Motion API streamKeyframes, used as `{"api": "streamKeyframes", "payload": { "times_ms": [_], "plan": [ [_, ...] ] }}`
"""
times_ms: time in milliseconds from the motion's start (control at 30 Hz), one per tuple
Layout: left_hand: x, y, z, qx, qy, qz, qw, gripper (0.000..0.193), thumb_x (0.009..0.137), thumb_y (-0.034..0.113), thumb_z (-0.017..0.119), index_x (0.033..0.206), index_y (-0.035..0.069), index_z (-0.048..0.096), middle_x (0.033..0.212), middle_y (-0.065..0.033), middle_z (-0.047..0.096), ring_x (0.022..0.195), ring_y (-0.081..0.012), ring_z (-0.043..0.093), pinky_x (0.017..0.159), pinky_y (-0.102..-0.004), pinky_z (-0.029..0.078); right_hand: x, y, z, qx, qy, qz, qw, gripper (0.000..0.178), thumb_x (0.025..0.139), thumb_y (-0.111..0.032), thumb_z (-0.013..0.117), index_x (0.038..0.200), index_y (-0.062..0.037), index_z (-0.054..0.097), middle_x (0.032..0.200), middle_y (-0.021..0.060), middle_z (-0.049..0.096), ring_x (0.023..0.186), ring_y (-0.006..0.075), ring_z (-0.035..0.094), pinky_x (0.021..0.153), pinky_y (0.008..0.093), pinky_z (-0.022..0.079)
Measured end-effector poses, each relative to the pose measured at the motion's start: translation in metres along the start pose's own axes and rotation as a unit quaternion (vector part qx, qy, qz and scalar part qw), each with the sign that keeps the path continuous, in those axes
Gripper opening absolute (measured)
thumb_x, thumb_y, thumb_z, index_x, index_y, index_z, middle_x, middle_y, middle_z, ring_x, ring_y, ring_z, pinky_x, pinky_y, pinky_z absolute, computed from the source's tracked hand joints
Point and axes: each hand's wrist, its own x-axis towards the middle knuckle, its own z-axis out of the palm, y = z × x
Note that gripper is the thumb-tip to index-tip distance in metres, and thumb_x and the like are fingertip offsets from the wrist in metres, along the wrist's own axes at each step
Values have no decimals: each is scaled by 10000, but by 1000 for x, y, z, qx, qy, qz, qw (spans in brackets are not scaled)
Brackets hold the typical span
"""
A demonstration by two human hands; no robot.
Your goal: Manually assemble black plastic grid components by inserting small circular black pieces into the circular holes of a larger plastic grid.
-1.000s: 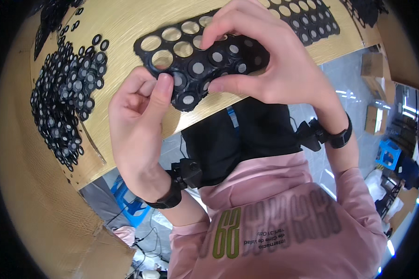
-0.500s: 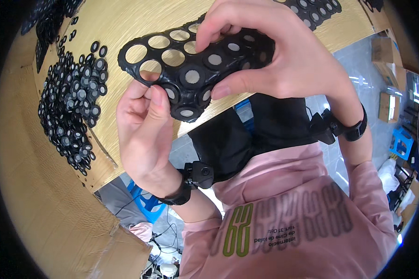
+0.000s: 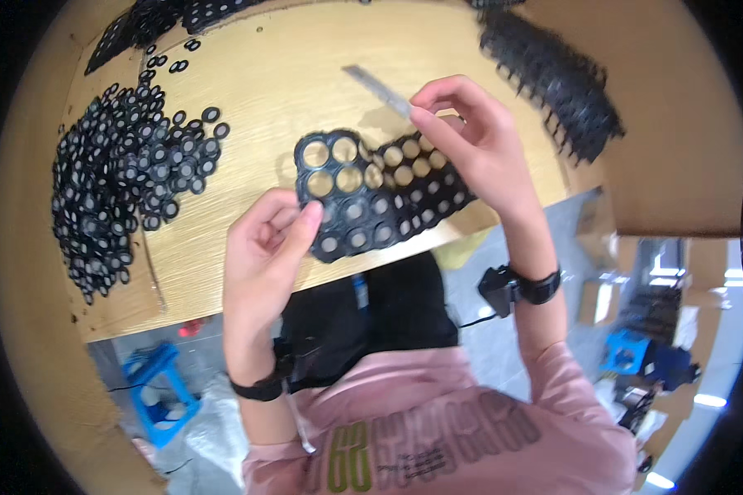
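Note:
A black rubbery sheet (image 3: 367,223) lies along the near part of the wooden table, bent in the middle. Its far rows are open round holes, while the near rows have grey-centred discs in them. My left hand (image 3: 264,247) pinches the sheet's left end between thumb and fingers. Above the sheet's right part, my right hand (image 3: 475,144) grips a thin, flat grey metal blade (image 3: 377,89) by one end, its free end pointing far left. The right hand partly covers the sheet's right end.
Loose black rings with grey centres (image 3: 136,157) are heaped at the left of the table (image 3: 281,74). Black knobbly sheets (image 3: 553,82) lie at the far right, more sheets (image 3: 140,29) at the far left. Cardboard walls (image 3: 669,124) flank the table. A blue stool (image 3: 161,396) stands below left.
My right hand has let go of the sheet and now holds the metal blade. The sheet has gone from raised and curled in both hands to lower and flatter. The view has shifted.

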Motion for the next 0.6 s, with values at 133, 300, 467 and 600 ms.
{"api": "streamKeyframes", "payload": {
  "times_ms": [133,300,467,600],
  "plan": [
    [-3,3,-1,13,15,13,1000,64,912,76,593,894,20,567,766,21,604,650,1,459,553,-171,340,41,12,5,-306,-10,-10,952,427,768,-299,731,955,65,610,884,188,638,811,258,625,722,343,508],
    [-12,5,-5,-4,33,5,999,86,912,99,602,896,20,571,764,9,616,637,-3,480,551,-167,357,59,26,9,-314,-138,82,936,390,793,-266,724,1004,45,620,705,20,590,632,102,550,588,240,451],
    [-25,5,1,50,15,18,998,109,887,89,630,939,-3,605,731,3,619,635,-10,511,559,-176,390,59,11,9,-186,-184,161,952,327,847,-251,665,1031,13,607,700,-13,563,597,53,492,502,192,369],
    [-36,18,5,144,35,-59,987,160,891,85,619,1019,-10,602,794,-32,666,670,-38,589,527,-185,467,35,-3,13,51,-216,195,955,255,914,-246,570,1056,-35,561,699,-18,558,547,-4,389,441,170,239]
  ]
}}
